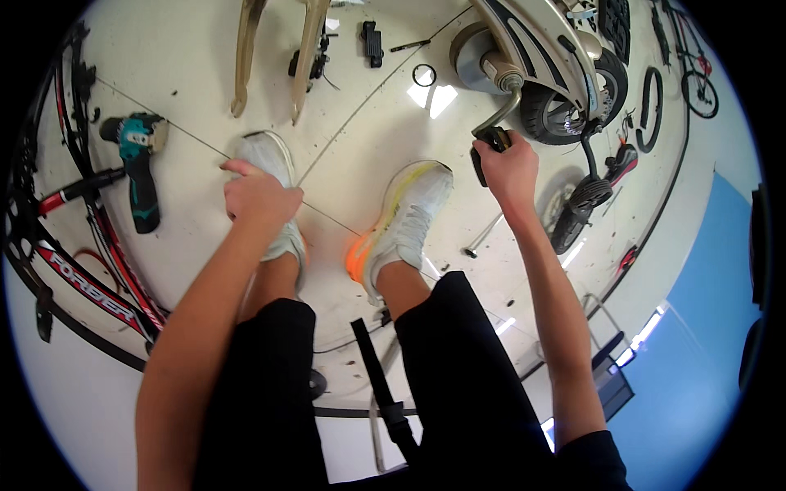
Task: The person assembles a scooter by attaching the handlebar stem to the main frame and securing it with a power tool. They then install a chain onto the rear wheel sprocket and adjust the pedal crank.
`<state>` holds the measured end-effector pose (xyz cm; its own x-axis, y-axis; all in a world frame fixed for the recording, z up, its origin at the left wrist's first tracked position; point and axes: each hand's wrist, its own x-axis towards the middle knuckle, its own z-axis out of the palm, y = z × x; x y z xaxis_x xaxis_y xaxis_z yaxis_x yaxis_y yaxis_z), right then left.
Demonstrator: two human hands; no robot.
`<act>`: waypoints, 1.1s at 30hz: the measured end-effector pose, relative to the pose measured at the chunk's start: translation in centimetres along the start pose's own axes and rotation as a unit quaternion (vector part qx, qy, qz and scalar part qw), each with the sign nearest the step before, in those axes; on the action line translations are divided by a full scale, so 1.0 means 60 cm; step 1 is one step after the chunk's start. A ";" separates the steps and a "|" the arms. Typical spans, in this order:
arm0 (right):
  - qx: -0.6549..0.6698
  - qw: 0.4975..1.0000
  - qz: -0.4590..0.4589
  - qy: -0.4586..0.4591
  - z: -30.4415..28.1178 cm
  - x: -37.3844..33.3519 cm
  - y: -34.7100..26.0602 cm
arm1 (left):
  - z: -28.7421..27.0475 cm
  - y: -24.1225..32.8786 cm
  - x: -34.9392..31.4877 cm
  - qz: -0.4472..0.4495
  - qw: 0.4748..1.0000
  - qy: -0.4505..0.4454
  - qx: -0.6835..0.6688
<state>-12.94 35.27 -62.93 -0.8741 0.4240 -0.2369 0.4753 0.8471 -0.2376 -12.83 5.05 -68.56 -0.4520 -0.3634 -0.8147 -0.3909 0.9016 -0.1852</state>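
Observation:
My right hand (508, 166) is closed around a dark pedal (490, 147) at the end of a metal crank arm (504, 110). That crank comes out of a beige bike frame (544, 41) with a round silver housing (475, 57) at the crank's root. My left hand (258, 196) hovers over my left shoe (268, 155), its index finger stretched to the left and the others loosely curled. Nothing shows in it. A teal and black cordless power tool (141, 172) lies on the floor to its left.
A red and black bike frame (90, 282) lies along the left edge. Two beige fork legs (304, 61) reach in from the top. Beside the beige frame are a small black tyre (550, 114) and a handlebar grip (573, 222). A black ring (424, 75) and small parts lie scattered about.

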 end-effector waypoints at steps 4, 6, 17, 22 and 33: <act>-0.058 0.997 -0.060 -0.002 -0.010 -0.002 0.010 | 0.002 0.006 -0.001 0.003 1.000 -0.018 -0.003; -0.096 0.989 -0.109 0.003 -0.011 -0.001 0.024 | 0.002 0.014 -0.006 0.003 0.999 -0.039 0.003; -0.199 0.969 -0.149 -0.004 0.012 -0.009 0.025 | -0.003 0.003 -0.003 0.007 0.999 -0.040 0.003; -0.224 0.959 -0.171 0.012 0.025 -0.010 0.031 | -0.002 0.002 -0.004 0.002 0.999 -0.033 0.016; -0.196 0.973 -0.122 -0.003 0.009 -0.005 0.018 | -0.003 0.004 -0.003 0.029 0.997 -0.036 0.056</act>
<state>-12.12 35.89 -63.63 -0.9550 0.1940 -0.2242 0.1781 0.9799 0.0896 -12.96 5.27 -68.37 -0.4120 -0.2950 -0.8621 -0.2722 0.9428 -0.1925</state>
